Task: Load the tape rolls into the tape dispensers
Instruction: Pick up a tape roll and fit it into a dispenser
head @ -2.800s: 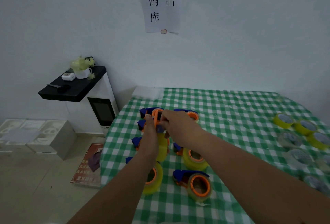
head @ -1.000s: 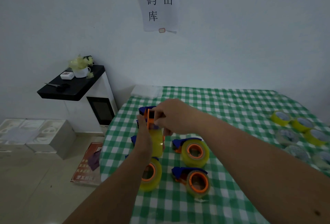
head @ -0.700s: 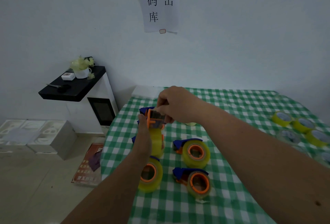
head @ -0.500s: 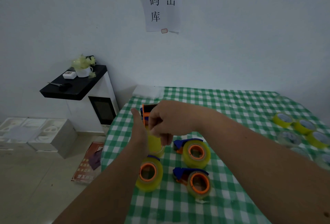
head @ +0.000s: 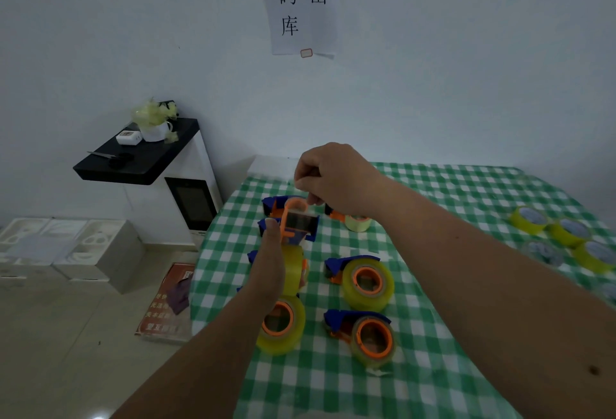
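Tape roll [head: 293, 272], yellow-clear, seated in a blue-and-orange dispenser [head: 296, 223]; the pair held upright in the air above the left part of the green-checked bench [head: 466, 191]. Left hand [head: 271, 262]: wrapped round the roll and dispenser body from the side, thumb up by the dispenser head. Right hand [head: 333, 178]: raised above the head, fingertips pinched together, apparently on the free tape end; the strip itself is too faint to confirm.

Stock on bench: three loaded dispensers [head: 363, 280] below and right of the held one; loose rolls [head: 530, 220] at the far right edge, well apart.

Risks, as judged:
- tape end slips from the pinch and snaps back onto the roll
- strip pulled off-line, creasing or sticking to the fingers
- strip bypassing the cutter, leaving the load incomplete
- loose left grip lets the roll twist on its hub
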